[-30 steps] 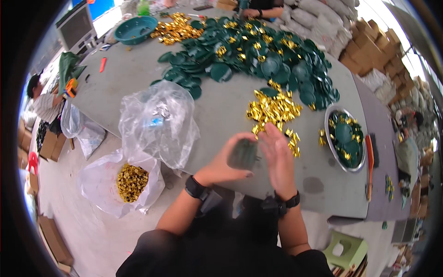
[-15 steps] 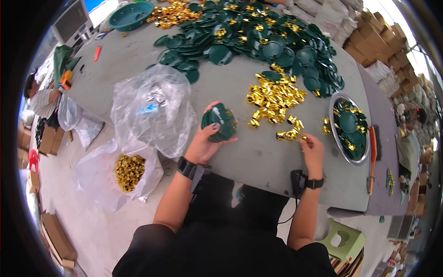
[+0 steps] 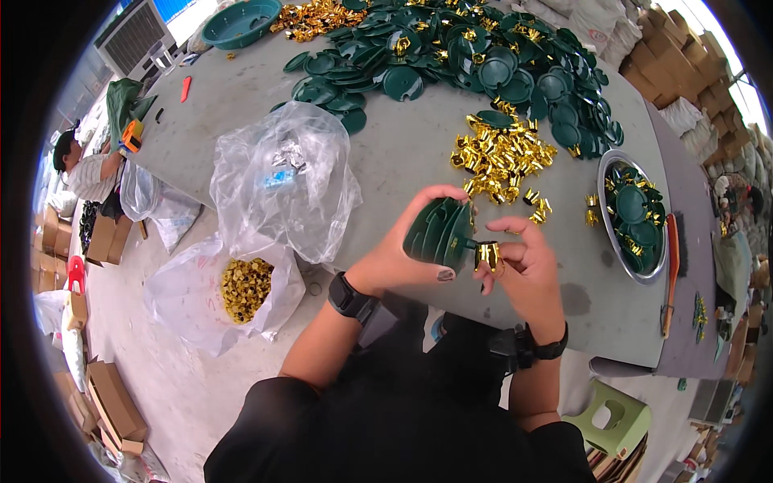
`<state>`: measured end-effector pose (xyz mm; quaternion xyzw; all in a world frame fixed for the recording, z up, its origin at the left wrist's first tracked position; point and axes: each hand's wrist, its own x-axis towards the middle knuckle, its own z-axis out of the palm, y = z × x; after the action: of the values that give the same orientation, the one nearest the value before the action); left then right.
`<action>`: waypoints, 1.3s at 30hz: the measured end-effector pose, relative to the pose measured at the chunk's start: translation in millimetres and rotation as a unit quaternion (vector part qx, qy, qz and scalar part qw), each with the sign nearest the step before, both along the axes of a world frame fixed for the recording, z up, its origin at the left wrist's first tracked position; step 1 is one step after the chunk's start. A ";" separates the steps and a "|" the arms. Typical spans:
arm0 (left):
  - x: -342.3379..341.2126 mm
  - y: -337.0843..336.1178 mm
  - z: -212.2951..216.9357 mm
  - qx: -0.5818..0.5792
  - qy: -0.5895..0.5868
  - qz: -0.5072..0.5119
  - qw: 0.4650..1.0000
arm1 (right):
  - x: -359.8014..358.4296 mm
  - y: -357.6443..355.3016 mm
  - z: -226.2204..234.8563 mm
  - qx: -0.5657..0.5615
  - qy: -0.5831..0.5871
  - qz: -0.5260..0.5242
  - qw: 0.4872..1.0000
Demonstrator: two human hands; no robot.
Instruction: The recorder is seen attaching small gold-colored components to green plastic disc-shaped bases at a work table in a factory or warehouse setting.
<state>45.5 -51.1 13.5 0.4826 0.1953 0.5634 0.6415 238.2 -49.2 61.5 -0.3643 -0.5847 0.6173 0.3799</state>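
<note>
A stack of round dark green plastic discs (image 3: 439, 232) is gripped edge-on in my left hand (image 3: 394, 262), its fingers wrapped round the rims. My right hand (image 3: 527, 270) pinches a small shiny gold cap-like piece (image 3: 487, 255) against the end of the stack, where a short stem sticks out; whether it is seated cannot be made out. Just beyond my hands lies a heap of loose gold pieces (image 3: 503, 161). Farther back spreads a big pile of green discs (image 3: 491, 68) mixed with gold pieces.
At the right edge stand a metal bowl (image 3: 609, 229) of discs with gold pieces and a wooden-handled brush (image 3: 671, 278). A clear plastic bag (image 3: 322, 193) lies left, above a white bag (image 3: 185, 294) of gold bits. A green basin (image 3: 240, 22) is far left; a person (image 3: 88, 169) sits beyond.
My left hand has moved right and turned the disc stack on edge. My right hand has come from the table to the stack with a gold piece.
</note>
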 end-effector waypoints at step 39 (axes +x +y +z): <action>9.4 -8.6 5.9 0.115 0.173 0.046 0.977 | 16.7 -21.1 -8.7 0.204 -0.147 -0.079 0.965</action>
<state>54.9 -59.6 19.4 0.6337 0.2589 0.5195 0.5113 254.8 -70.3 52.9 -0.4105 -0.7174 0.3925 0.4035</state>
